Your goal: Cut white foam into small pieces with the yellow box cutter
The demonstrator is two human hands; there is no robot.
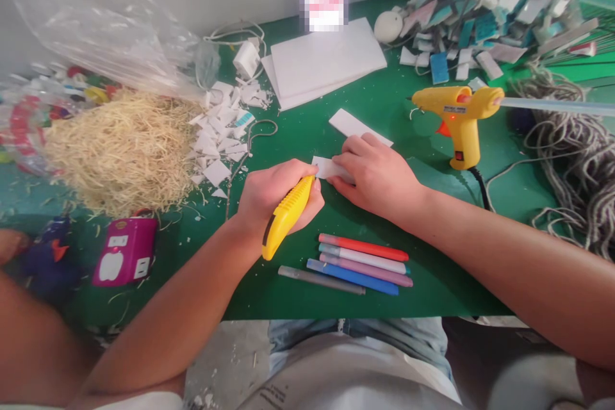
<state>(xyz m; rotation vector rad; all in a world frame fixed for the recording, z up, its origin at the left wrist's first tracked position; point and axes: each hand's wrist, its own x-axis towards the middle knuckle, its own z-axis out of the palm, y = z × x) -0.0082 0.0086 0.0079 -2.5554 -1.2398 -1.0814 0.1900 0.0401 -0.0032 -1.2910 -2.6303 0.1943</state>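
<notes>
My left hand (263, 195) is closed around a yellow utility knife (287, 218), its handle slanting down toward me. The blade end is hidden by my fingers at the edge of a small white strip of board (325, 168). With bent fingers, my right hand (377, 170) grips that strip's other end, close to the table. Just beyond my right hand lies a longer white strip (358, 126). Several markers (362, 248), red, white, pink, blue and grey, lie side by side nearer to me.
A yellow hot glue gun (461, 115) stands on the right beside grey yarn (571, 154). White sheets (327, 67) lie at the back. Board scraps (218, 134), straw-like shreds (125, 147) and a magenta box (125, 251) are on the left. Another person's arm (33, 327) enters lower left.
</notes>
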